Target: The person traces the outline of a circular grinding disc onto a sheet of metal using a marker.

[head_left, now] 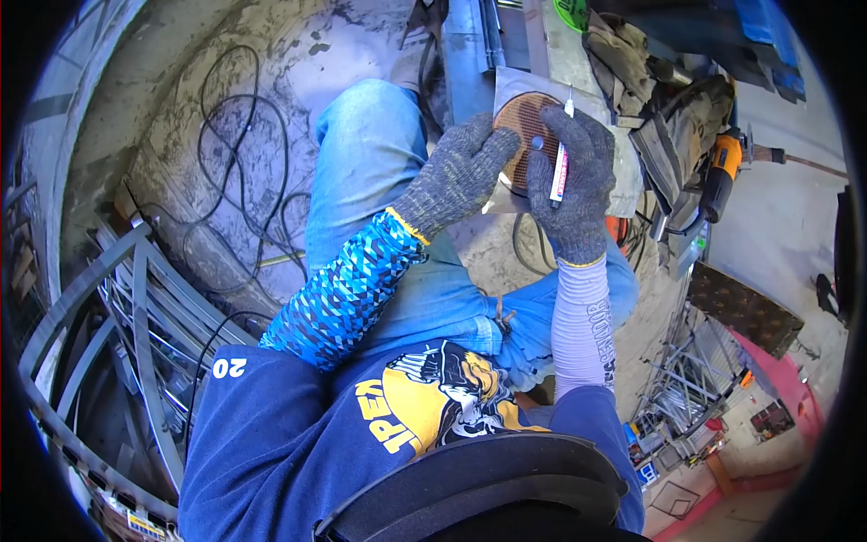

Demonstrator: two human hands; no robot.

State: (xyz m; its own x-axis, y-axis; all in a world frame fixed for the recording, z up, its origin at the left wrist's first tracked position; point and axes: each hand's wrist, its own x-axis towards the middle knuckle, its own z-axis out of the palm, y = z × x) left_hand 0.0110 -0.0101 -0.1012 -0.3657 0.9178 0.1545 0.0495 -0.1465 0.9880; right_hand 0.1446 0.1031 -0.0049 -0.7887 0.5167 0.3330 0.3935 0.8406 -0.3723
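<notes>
A brown round cutting disc [519, 116] with a mesh face lies against a grey square metal sheet [515, 79], above my knees. My left hand [462, 172], in a dark grey knitted glove, is closed at the left edge of the disc, its fingertips over the rim. Whether those fingers also pinch the sheet is hidden. In my gloved right hand [578, 185] is a white marker pen [559, 172] with red lettering, its narrow tip pointing up, away from me. That hand is over the right part of the disc, its thumb near the grey centre spot.
Black cable [237, 135] lies looped on the concrete floor to the left. Metal bars and frames [144, 307] are stacked at lower left. On the right are an orange-and-black power tool [722, 172], crumpled cloths [623, 59] and a rusty plate [742, 309].
</notes>
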